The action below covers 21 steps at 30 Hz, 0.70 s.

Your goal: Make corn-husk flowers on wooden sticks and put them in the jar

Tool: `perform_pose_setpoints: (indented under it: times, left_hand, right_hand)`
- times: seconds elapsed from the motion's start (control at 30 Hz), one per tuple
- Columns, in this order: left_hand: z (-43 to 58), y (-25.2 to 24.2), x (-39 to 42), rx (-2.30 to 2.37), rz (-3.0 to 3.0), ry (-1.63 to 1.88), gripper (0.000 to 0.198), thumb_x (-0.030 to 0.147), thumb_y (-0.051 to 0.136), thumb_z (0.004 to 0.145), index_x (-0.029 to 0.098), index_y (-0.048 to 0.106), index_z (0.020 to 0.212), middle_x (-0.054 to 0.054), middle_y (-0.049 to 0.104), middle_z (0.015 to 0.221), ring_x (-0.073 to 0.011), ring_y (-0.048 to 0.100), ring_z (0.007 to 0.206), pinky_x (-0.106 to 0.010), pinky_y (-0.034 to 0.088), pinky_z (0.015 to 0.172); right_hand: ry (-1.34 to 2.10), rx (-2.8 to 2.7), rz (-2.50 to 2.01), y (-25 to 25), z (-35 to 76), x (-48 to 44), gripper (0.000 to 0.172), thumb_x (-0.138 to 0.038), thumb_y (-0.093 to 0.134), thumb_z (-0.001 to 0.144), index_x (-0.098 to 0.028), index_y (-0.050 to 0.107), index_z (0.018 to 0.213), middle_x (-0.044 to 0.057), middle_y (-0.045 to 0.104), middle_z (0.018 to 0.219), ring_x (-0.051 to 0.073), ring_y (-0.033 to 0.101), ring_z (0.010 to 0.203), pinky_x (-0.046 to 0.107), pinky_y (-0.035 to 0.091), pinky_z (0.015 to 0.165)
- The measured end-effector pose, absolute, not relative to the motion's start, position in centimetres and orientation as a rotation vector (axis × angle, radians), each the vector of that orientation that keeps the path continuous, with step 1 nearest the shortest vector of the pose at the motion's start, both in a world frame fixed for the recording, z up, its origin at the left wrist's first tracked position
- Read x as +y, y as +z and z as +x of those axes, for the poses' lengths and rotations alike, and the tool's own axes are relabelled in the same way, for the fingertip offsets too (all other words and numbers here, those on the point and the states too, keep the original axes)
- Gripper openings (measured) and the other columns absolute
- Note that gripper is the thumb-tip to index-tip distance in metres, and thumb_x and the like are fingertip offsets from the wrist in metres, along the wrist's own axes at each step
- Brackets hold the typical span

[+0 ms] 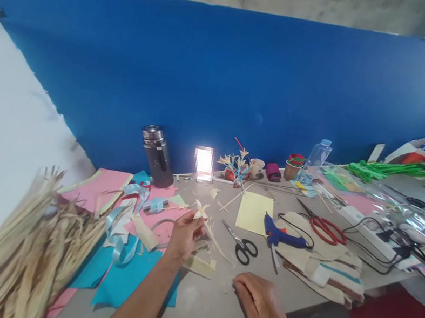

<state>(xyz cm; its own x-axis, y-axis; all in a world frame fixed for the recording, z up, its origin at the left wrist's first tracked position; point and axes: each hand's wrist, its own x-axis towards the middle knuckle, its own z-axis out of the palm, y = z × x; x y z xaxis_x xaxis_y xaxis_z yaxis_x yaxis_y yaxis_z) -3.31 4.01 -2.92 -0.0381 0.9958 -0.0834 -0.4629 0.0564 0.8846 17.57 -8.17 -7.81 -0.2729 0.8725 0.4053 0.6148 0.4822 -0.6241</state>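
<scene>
The left grip (185,232) pinches a pale flower (201,211) low — likely to avoid crushing it; black scissors (239,242) lie beyond the right grip (258,299), curled — whether empty, I cannot tell.

Soft, even light falls on the table (202,311), but it is darker underneath. A blocky white patch (204,164) glows by the blue wall (151,60), and the clear plastic (415,219) shines. The sides look stretched and fuzzy.
</scene>
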Motion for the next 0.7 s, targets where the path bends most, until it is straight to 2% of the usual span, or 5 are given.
perform_pose_setpoints:
  times: [0.13,0.47,0.7]
  left_hand:
    - [-3.3,-2.9,4.1,0.919,0.779,1.392,0.029,0.029,0.088,0.055,0.014,0.07,0.072,0.0,0.065,0.067,-0.0052,0.048,0.049,-0.02,0.038,0.05]
    - [-3.5,-2.4,4.1,0.936,0.788,1.43,0.033,0.028,0.089,0.053,0.015,0.067,0.075,0.001,0.067,0.068,-0.0059,0.05,0.049,-0.02,0.039,0.05]
    - [-3.7,-3.1,4.7,0.959,0.817,1.461,0.035,0.03,0.089,0.049,0.013,0.068,0.073,0.003,0.061,0.062,-0.0048,0.046,0.047,-0.019,0.035,0.046]
  right_hand:
    - [0.432,-1.971,-1.18,-8.3,17.7,-8.2,0.021,-0.017,0.04,0.1,-0.018,0.058,0.109,-0.001,0.064,0.064,0.013,0.059,0.054,0.024,0.041,0.057]
    - [0.179,-1.997,-1.037,-8.6,17.8,-8.4,0.02,-0.009,0.05,0.088,-0.02,0.066,0.083,0.001,0.063,0.06,0.015,0.059,0.055,0.026,0.037,0.055]
    - [0.225,-2.012,-1.078,-7.8,18.0,-8.9,0.023,-0.018,0.041,0.096,-0.02,0.057,0.079,0.001,0.061,0.064,0.015,0.058,0.058,0.026,0.04,0.058]
